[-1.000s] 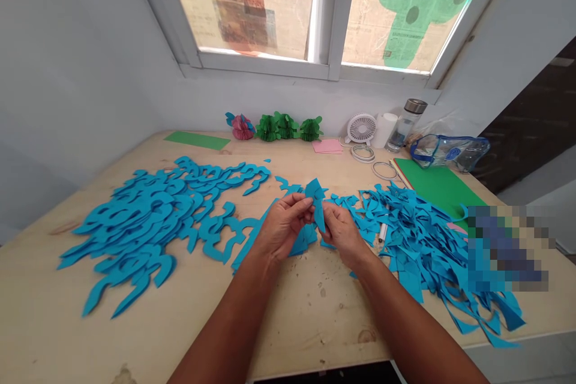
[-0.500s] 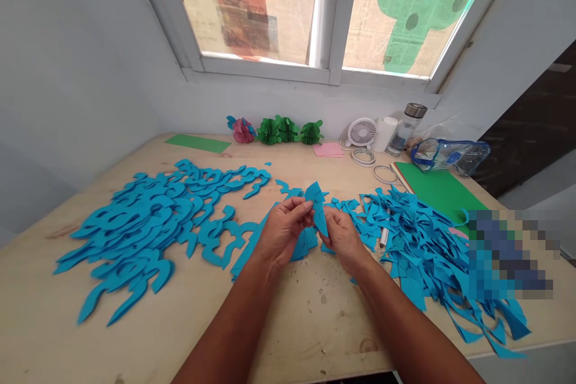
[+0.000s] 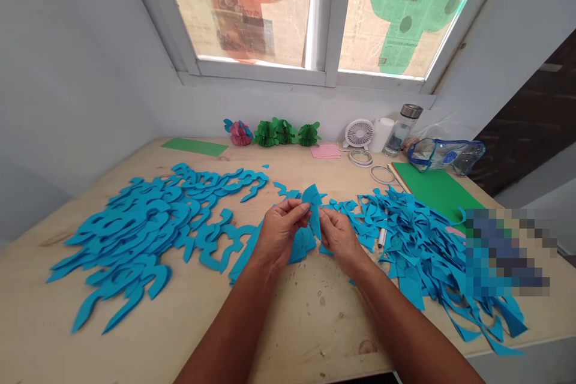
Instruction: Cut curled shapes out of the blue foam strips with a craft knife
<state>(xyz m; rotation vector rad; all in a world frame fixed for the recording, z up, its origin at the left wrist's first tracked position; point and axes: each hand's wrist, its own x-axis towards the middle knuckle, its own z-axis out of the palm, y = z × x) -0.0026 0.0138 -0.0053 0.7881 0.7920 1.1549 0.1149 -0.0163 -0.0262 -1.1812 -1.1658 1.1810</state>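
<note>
A small folded piece of blue paper (image 3: 312, 196) stands upright between my hands over the middle of the table. My left hand (image 3: 284, 227) pinches its left side between thumb and fingers. My right hand (image 3: 338, 233) has its fingers closed at the lower right edge; their tips are partly hidden, and whether they grip anything besides the paper cannot be seen. Under and behind my hands lie more blue paper sheets (image 3: 302, 246). To the left spreads a heap of wavy blue paper cutouts (image 3: 148, 216), and to the right a pile of blue paper scraps (image 3: 418, 234).
A white marker (image 3: 382, 237) lies among the scraps. Along the back stand green paper flowers (image 3: 283, 132), a pink one (image 3: 240, 133), a small fan (image 3: 359, 133) and a bottle (image 3: 403, 131). Tape rolls (image 3: 360, 158), a clear pouch (image 3: 445, 156) and green sheets (image 3: 436, 189) are back right.
The blue paper has turned slightly more upright in my hands, and my right fingers have shifted a little along its edge. The whole view has moved slightly.
</note>
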